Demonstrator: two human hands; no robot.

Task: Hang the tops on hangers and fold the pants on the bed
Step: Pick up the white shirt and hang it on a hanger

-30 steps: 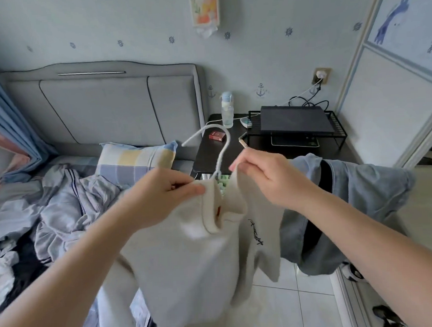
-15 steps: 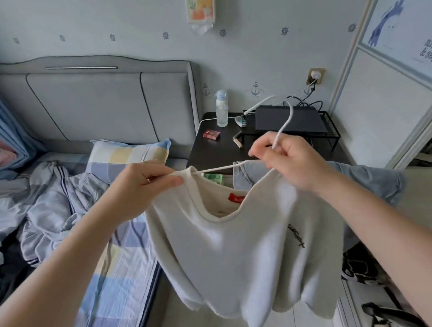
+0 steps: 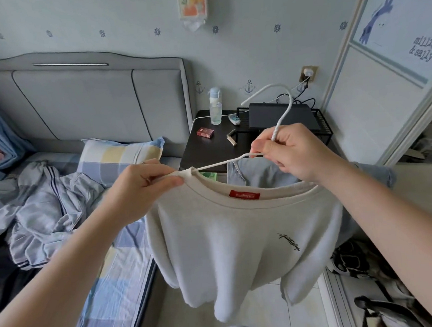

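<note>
Now, top (image 3: 239, 237) half on hanger (image 3: 220, 163), in air beside bed (image 3: 121, 283).
L hand (image 3: 145, 185) pinches top over hanger's left end; R hand (image 3: 292, 153) grips hanger neck; bar runs side-to-side btwn them.

a water bottle (image 3: 215, 110) and a red box (image 3: 205, 133) sit on the dark counter (image 3: 201, 152), near a black wire rack (image 3: 321, 122).
</note>
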